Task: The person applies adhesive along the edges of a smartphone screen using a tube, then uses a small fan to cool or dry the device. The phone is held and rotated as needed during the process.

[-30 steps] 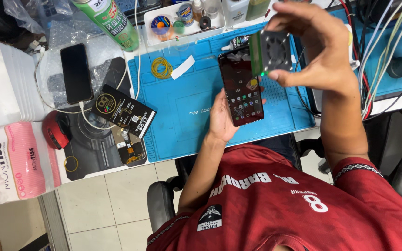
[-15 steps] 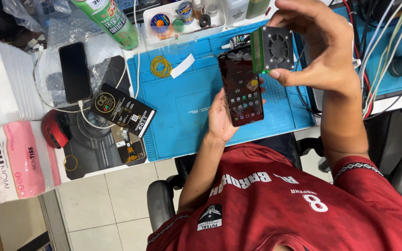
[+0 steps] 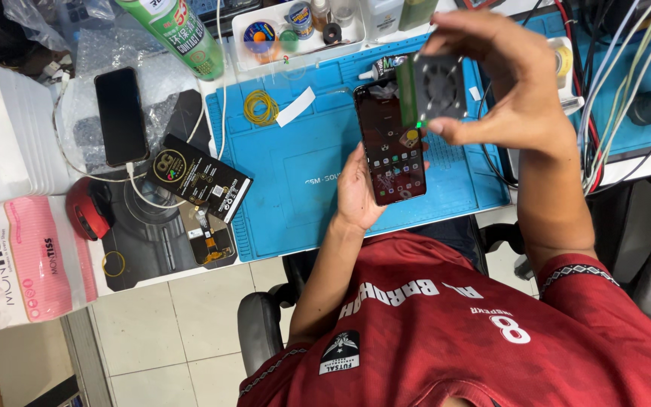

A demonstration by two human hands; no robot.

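**Desk:** What sits at the far left of the bench?

**Photographer:** A white box (image 3: 9, 128), with a pink packet (image 3: 28, 256) below it. Beside them are a red round object (image 3: 88, 207) and a dark phone (image 3: 120, 114) lying face up with a white cable plugged into it. A flat black carton (image 3: 199, 179) rests just right of that phone. A green spray can (image 3: 178, 34) lies tilted at the top edge.

**Desk:** And the middle?

**Photographer:** A blue work mat (image 3: 295, 181) covers the bench there, and a coil of yellow wire (image 3: 261, 107) lies near its upper left corner. A white tray (image 3: 299, 34) of small pots stands behind the mat.

**Desk:** The hands?

**Photographer:** The left hand (image 3: 357, 192) is wrapped around the lower edge of a smartphone (image 3: 392, 143). It holds the phone above the mat with the screen lit and turned toward the camera. The right hand (image 3: 514, 83) is raised further right. Its thumb and fingers pinch a small grey fan module (image 3: 431, 89) with a green edge. The module overlaps the phone's top right corner, but I cannot tell whether the two are touching.

**Desk:** Far right?

**Photographer:** A bundle of coloured cables (image 3: 612, 90) runs down past the right wrist. A red jersey fills the foreground.
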